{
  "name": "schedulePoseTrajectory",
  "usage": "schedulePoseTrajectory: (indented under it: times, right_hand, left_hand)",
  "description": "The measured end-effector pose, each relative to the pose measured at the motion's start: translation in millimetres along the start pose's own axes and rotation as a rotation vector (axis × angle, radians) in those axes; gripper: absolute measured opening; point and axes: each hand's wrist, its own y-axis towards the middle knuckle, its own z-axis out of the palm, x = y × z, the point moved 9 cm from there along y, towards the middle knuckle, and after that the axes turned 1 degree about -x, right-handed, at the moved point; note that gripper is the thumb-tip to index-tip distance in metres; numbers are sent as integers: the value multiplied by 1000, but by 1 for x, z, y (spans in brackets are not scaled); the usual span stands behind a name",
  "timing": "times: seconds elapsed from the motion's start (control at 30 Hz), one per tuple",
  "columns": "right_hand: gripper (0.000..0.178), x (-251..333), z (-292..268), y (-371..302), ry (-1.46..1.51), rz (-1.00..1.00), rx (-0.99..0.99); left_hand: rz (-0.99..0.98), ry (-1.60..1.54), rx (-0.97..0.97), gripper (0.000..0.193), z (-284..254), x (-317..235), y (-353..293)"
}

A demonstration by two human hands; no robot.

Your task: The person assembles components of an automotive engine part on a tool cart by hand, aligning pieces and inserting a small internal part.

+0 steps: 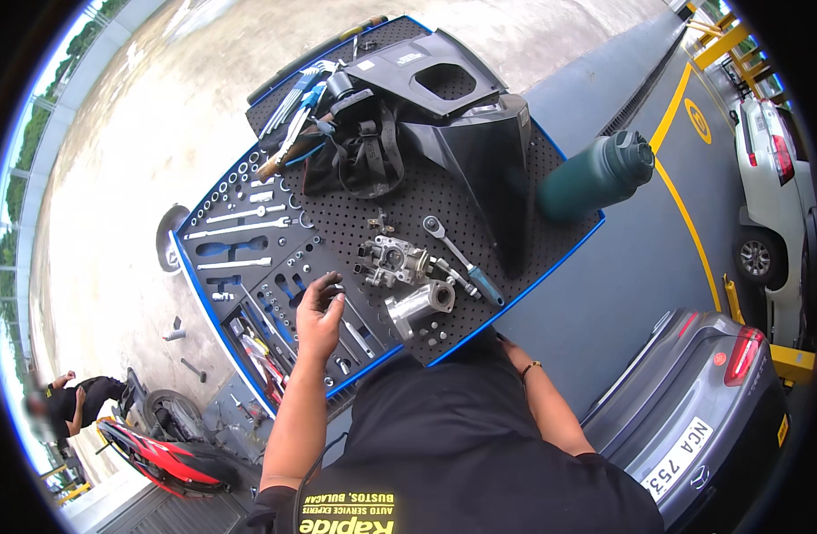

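My left hand (321,313) hovers over the near side of the black foam tool tray on the cart, thumb apart from loosely bent fingers, with nothing visible in it. To its right lie a silver throttle body (392,260) and a cylindrical metal housing (419,307). Beside these are a ratchet (462,258) with a blue-grey handle, a small metal fitting (455,278) and several small bolts (437,336). My right hand (513,354) is down by the cart's near edge, against my dark shirt; its fingers are mostly hidden.
Black plastic covers (479,151), a black pouch (364,160) and hex keys (306,93) fill the cart's far side. A green bottle (595,175) stands at its right edge. A grey car (702,400) is at right; a red motorcycle (163,458) and another person (88,400) are at left.
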Motion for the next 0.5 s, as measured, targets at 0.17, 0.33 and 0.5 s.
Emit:
schedulePoseTrajectory:
  times: [0.17,0.33,0.5]
  right_hand:
    - [34,-67,-31,-49,114,385,66]
    - [25,-18,-63,-92,-142,-241,-84]
    - [32,-81,-76,-36,-149,-402,-185]
  left_hand:
    - [216,264,-169,32,2,-39,-13]
    - [455,471,-144,29,40,-99,-23]
    - [-3,172,-327,24,49,-35,-39]
